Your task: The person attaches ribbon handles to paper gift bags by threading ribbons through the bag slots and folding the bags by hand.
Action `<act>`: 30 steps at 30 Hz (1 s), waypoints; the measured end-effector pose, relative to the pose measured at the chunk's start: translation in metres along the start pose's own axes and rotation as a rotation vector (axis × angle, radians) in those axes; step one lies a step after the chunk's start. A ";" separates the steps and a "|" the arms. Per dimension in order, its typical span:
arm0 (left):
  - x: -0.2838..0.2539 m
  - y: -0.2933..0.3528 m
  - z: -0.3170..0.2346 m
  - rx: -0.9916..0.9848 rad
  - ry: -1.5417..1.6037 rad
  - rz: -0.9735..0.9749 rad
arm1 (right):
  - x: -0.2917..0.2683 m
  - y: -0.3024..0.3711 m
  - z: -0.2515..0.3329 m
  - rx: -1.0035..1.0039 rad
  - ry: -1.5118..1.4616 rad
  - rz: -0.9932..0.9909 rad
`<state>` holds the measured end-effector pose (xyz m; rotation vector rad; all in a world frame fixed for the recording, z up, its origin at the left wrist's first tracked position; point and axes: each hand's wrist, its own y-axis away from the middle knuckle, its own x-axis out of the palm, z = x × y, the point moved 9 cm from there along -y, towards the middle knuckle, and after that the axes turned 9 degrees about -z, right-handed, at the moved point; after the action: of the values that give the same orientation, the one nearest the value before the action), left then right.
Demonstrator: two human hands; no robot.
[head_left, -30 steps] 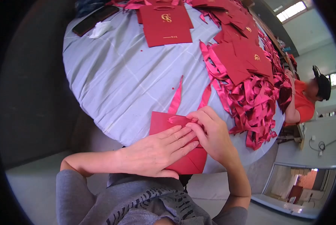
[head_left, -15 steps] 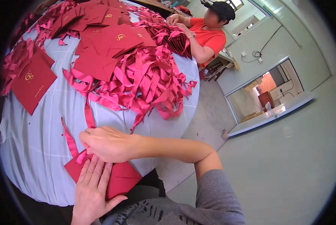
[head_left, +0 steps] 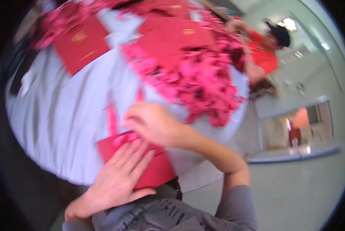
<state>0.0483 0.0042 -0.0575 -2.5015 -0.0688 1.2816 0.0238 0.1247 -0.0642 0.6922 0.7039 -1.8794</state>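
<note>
A flat red paper gift bag [head_left: 159,170] lies at the near edge of the cloth-covered table. My left hand [head_left: 120,175] rests flat across it with fingers stretched out, pressing it down. A pink ribbon [head_left: 112,120] runs from the bag's far edge onto the cloth, and a short gathered part of it shows at my left fingertips. Over that far edge my right hand [head_left: 151,122] is closed, fingers curled around the ribbon; blur and the hand itself hide the exact grip. Another ribbon tail [head_left: 140,93] shows just beyond the right hand.
Red bags [head_left: 176,36] and a heap of pink ribbons [head_left: 207,86] cover the table's far right. Another red bag [head_left: 81,45] lies at the far left. The white tablecloth [head_left: 57,115] is wrinkled. A person in orange-red [head_left: 263,57] works at the far right side.
The whole view has swung, so the table scene sits differently and is blurred. My left hand still lies on the bag; my right hand remains closed near its far edge.
</note>
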 end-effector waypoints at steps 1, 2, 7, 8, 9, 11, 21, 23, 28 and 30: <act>-0.002 0.001 0.000 0.016 0.027 -0.044 | -0.001 -0.001 0.003 -0.001 0.050 0.000; -0.003 0.002 0.000 0.028 0.035 -0.053 | -0.001 -0.004 0.006 -0.006 0.100 -0.001; 0.000 0.012 0.005 0.057 0.080 -0.102 | 0.013 -0.008 0.002 0.225 -0.132 -0.016; 0.003 0.015 0.006 0.054 0.058 -0.091 | 0.017 -0.011 0.006 0.215 -0.140 0.008; 0.002 0.017 0.008 0.033 0.057 -0.099 | 0.021 -0.012 0.004 0.270 -0.108 0.040; 0.003 0.020 0.007 0.044 0.054 -0.100 | 0.020 -0.014 0.011 0.280 0.051 0.051; 0.009 0.018 0.008 0.048 0.058 -0.084 | 0.030 -0.025 0.001 0.310 0.052 0.085; 0.007 0.019 0.006 0.043 0.061 -0.080 | 0.028 -0.025 0.008 0.252 -0.052 0.056; 0.006 0.018 0.007 0.039 0.069 -0.074 | 0.028 -0.021 0.010 0.274 -0.237 0.024; 0.006 0.018 0.007 0.037 0.074 -0.070 | 0.031 -0.021 0.011 0.283 -0.258 0.036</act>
<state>0.0442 -0.0092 -0.0717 -2.4895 -0.1123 1.1511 -0.0088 0.1064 -0.0755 0.6175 0.2621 -2.0097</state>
